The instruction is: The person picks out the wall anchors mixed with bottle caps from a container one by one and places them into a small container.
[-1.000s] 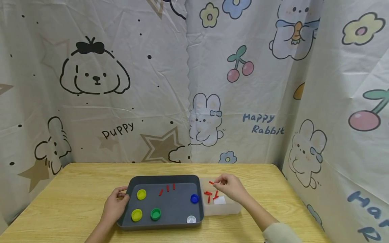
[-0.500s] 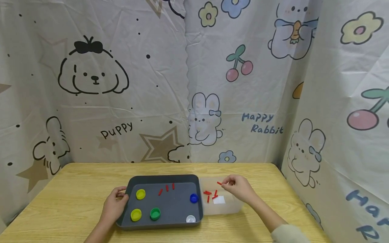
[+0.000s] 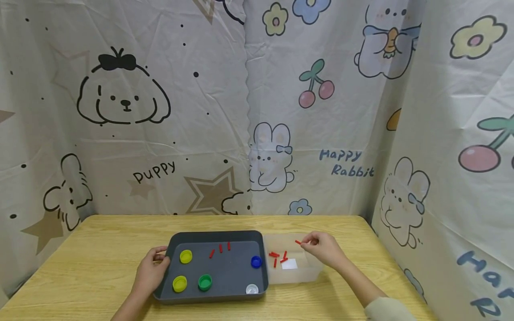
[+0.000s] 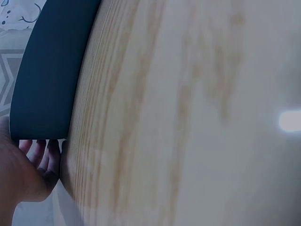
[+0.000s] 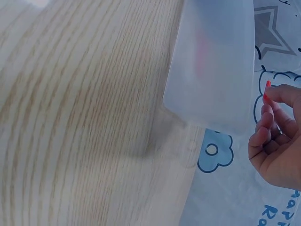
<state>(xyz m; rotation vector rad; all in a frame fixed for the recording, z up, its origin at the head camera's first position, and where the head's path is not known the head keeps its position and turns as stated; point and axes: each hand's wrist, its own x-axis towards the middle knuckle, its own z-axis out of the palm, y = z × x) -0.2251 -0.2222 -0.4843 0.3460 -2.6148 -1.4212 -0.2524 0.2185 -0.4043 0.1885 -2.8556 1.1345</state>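
Observation:
My left hand (image 3: 151, 270) grips the left rim of a dark grey tray (image 3: 230, 276); the left wrist view shows the fingers (image 4: 46, 162) at the tray's edge. Between thumb and fingertips, my right hand (image 3: 326, 250) pinches a small red stick (image 3: 298, 242) above the right part of a translucent plastic box (image 3: 295, 277). Several more red sticks (image 3: 275, 263) lie in that box by a white piece (image 3: 289, 264). Inside the tray are 3 red sticks (image 3: 220, 248), 2 yellow caps (image 3: 180, 284), a green cap (image 3: 205, 282), a blue cap (image 3: 256, 261) and a clear cap (image 3: 252, 289).
The box stands against the tray's right side on a wooden table (image 3: 345, 294). A printed cloth (image 3: 217, 133) hangs behind the table and along its sides.
Still pinching the red stick, my right hand has moved to the right over the box. My left hand stays on the tray rim, and the tray's contents lie as before.

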